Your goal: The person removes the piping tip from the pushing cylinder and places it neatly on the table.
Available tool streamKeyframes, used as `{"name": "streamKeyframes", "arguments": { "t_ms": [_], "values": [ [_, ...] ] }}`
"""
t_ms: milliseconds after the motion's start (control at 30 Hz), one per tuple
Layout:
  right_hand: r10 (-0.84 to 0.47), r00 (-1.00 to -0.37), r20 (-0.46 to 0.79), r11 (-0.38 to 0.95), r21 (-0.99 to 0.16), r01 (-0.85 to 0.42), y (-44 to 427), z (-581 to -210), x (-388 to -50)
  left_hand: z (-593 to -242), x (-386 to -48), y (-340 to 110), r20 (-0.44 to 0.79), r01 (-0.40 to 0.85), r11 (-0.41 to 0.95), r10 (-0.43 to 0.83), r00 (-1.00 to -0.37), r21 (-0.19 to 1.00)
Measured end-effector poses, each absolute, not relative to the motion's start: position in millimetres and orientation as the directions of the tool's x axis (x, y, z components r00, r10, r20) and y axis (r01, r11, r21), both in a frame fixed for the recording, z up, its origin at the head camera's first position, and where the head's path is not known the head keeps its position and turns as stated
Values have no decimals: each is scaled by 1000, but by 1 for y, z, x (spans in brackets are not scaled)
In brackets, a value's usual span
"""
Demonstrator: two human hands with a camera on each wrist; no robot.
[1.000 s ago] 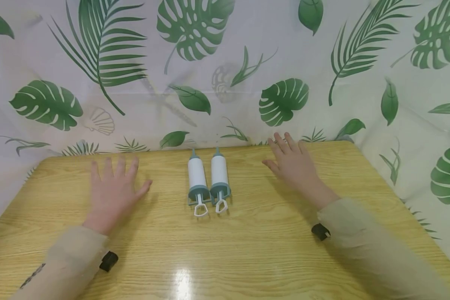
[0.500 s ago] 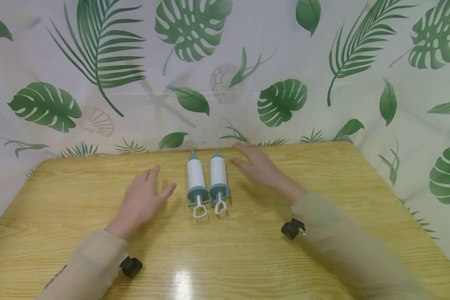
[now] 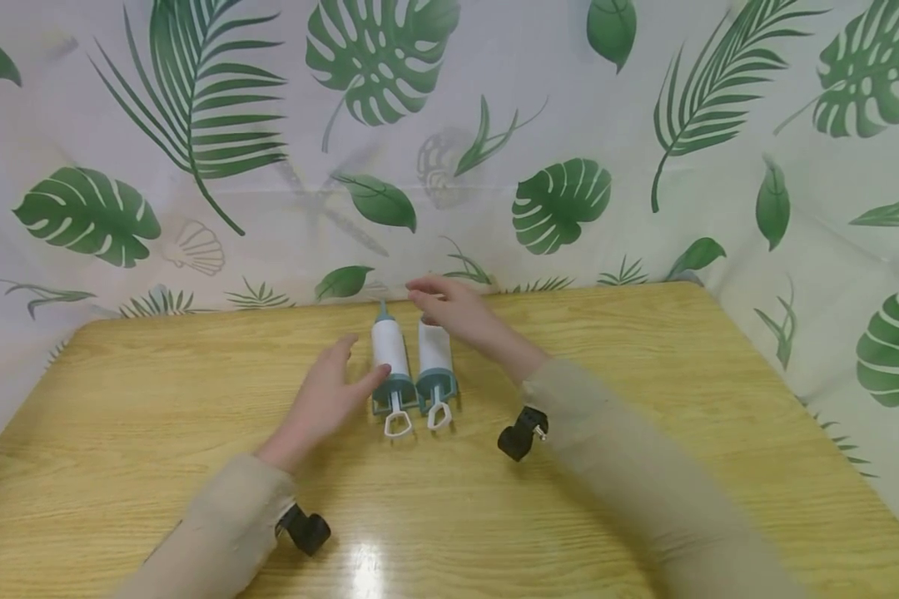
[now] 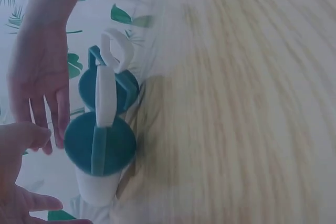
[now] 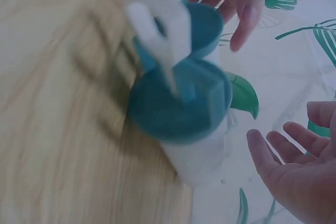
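Note:
Two big syringes lie side by side at the back of the table, with white barrels, teal flanges and white loop handles facing me. My left hand [image 3: 328, 398] is beside the left syringe [image 3: 390, 345], its thumb overlapping the barrel in the head view. A gap shows between that hand and the syringe's flange [image 4: 100, 142] in the left wrist view. Over the right syringe [image 3: 435, 356] reaches my right hand [image 3: 460, 309], which hides its nozzle. Loosely bent fingers [image 5: 294, 153] stand off from the barrel in the right wrist view. Neither hand holds anything.
The wood-grain table [image 3: 614, 516] reaches back to a white curtain-like backdrop [image 3: 449, 100] printed with green leaves. A black wrist mount [image 3: 303, 530] hangs under the left sleeve, and another wrist mount [image 3: 522, 433] under the right sleeve.
Both hands have moved inward from the sides of the table to the two syringes. Their spread fingers have drawn closer together. The syringes have stayed in place.

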State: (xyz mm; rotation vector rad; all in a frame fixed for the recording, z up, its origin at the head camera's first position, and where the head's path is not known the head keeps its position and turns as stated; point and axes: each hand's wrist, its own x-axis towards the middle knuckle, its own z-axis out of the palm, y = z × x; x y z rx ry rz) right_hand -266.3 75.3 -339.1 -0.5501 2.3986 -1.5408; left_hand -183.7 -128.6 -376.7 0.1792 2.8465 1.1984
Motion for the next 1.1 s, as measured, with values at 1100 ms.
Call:
{"name": "streamKeyframes", "arguments": {
  "t_ms": [1100],
  "values": [
    [-465, -883, -59, 707, -625, -331, 21, -345, -288, -377, -199, -108, -3, 49, 586, 88, -996, 809]
  ]
}}
